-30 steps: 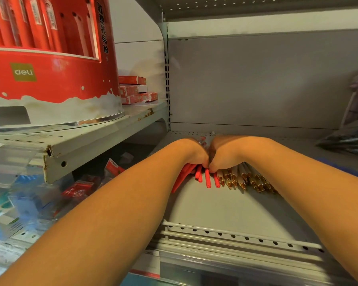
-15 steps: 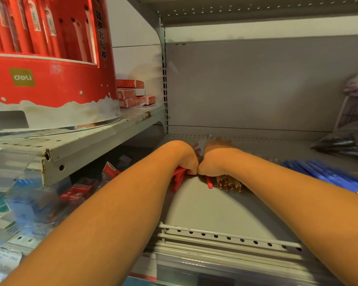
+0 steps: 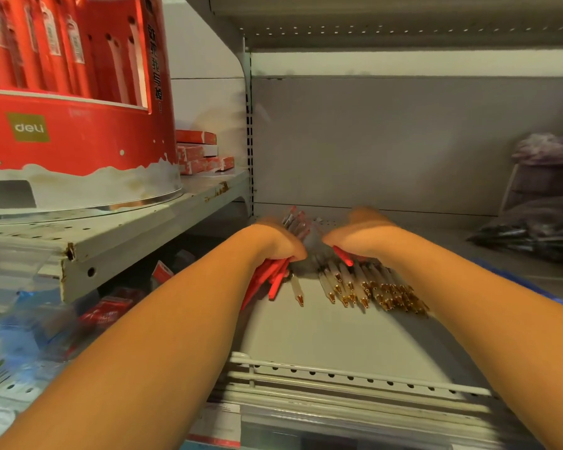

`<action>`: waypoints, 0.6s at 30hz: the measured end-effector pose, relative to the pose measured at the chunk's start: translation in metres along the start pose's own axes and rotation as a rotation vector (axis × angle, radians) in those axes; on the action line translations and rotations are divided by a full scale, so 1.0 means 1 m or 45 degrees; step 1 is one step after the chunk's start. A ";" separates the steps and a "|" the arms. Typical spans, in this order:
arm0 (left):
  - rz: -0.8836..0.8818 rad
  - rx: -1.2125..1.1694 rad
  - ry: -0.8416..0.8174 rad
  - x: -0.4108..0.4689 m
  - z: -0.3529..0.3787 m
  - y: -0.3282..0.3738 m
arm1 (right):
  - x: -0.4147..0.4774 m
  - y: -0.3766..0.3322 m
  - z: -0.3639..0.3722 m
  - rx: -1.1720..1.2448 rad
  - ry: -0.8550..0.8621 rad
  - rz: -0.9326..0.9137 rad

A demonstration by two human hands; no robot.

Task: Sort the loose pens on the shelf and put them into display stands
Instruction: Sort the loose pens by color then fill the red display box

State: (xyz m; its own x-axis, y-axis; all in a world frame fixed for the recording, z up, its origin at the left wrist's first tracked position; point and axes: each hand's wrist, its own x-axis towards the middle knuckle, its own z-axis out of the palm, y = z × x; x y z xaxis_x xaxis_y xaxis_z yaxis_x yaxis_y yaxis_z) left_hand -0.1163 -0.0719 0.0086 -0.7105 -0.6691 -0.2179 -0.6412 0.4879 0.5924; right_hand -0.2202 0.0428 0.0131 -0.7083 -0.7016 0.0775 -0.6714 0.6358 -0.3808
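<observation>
Grey metal shelf [image 3: 306,332]: railed edge, bottom centre.
Left hand [image 3: 273,243]: grips red plastic pens [image 3: 268,280].
Right hand [image 3: 358,235]: grip hidden.

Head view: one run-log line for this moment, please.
left hand: grips bundle of red plastic pens | right hand: over row of clear gold-tipped pens, fingers hidden | site: grey metal shelf
</observation>
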 end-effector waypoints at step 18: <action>0.328 -0.551 0.363 -0.034 0.000 0.027 | -0.071 0.094 -0.057 1.346 -0.081 -0.063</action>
State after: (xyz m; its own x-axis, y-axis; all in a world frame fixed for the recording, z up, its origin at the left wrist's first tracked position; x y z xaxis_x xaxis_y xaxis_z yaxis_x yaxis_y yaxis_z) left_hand -0.1087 -0.0362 0.0322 -0.6832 -0.7131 0.1573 -0.2382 0.4213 0.8751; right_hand -0.2451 0.1706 0.0240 -0.6522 -0.7541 0.0777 -0.1462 0.0246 -0.9889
